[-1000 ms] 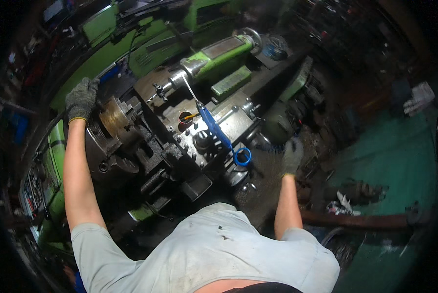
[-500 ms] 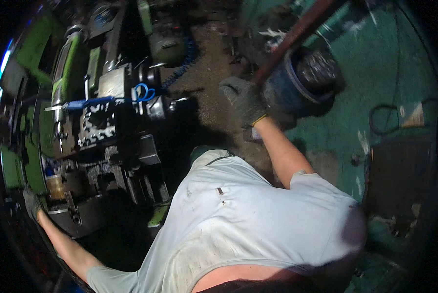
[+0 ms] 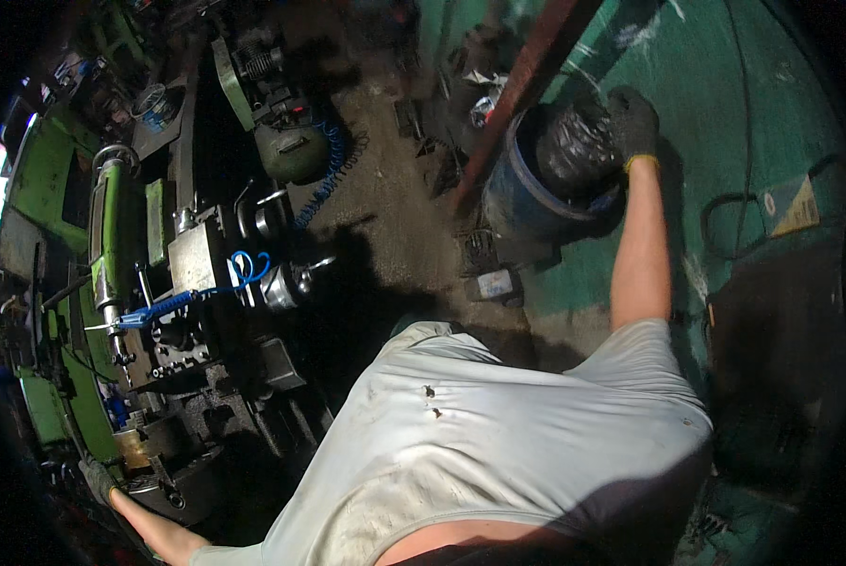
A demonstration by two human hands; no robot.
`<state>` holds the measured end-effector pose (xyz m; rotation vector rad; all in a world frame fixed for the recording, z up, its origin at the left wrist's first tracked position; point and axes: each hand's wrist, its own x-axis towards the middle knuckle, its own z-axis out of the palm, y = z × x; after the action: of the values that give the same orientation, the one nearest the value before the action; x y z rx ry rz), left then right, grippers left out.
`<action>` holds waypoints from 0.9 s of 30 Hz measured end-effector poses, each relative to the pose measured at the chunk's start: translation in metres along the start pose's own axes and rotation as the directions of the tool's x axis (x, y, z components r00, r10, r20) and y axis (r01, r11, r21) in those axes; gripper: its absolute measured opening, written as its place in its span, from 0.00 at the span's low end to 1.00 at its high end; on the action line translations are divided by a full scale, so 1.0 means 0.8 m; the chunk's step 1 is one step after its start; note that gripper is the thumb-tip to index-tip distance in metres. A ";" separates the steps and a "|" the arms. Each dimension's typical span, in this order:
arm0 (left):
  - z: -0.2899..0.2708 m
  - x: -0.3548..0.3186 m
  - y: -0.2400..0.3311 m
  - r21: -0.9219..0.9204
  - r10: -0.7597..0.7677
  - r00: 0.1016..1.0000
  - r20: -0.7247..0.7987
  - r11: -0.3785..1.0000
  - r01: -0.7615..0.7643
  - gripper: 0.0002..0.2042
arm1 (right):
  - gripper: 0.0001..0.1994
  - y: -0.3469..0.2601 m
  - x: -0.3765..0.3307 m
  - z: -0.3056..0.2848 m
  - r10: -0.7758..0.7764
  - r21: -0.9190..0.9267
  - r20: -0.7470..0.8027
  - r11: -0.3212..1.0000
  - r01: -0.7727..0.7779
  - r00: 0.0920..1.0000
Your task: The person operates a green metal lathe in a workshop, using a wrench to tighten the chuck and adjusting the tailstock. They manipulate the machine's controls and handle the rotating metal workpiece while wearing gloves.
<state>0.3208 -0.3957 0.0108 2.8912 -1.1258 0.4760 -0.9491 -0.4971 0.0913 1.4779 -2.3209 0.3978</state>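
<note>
My right hand (image 3: 634, 124), in a dark grey work glove with a yellow cuff edge, reaches out at the right edge of a black plastic bag (image 3: 574, 156). The bag bulges from the top of a blue barrel (image 3: 529, 200). The fingers are dark against the bag and green surface, so their grip is unclear. Far to the left, my left hand (image 3: 96, 479) wears a similar glove. It is beside the lathe's headstock end, close to the round metal chuck (image 3: 173, 491). Its fingers are small and shadowed, and I cannot make out anything in them.
A green lathe (image 3: 112, 226) fills the left side, with a blue air gun (image 3: 149, 311) lying across its carriage. A reddish-brown post (image 3: 527, 85) slants in front of the barrel. A green compressor tank (image 3: 294, 153) with a coiled blue hose stands beyond.
My right hand has moved right and farther out, from beside the post to the black bag. My left hand stays by the chuck. The whole view has shifted.
</note>
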 end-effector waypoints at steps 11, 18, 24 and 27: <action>-0.036 -0.054 -0.075 0.541 0.272 0.919 -0.285 0.837 -0.080 0.23 | 0.24 0.141 0.178 0.283 -0.012 -0.186 0.606 0.970 0.156 0.795; -0.100 -0.139 0.098 0.158 -0.215 0.971 -0.109 0.960 0.230 0.28 | 0.22 0.150 0.184 0.294 0.016 -0.187 0.546 0.977 0.103 0.838; -0.112 -0.142 0.132 0.196 -0.243 0.963 -0.118 0.945 0.262 0.27 | 0.21 0.131 0.165 0.291 0.009 -0.104 0.495 0.993 0.049 0.869; -0.079 -0.122 0.047 0.282 -0.122 0.977 -0.176 0.944 0.169 0.24 | 0.21 0.107 0.167 0.304 -0.036 -0.016 0.470 0.999 0.049 0.882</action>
<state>0.2103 -0.3518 0.0398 3.0840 -0.8766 0.9202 -1.1150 -0.6715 -0.0708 1.7646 -2.6330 -0.0168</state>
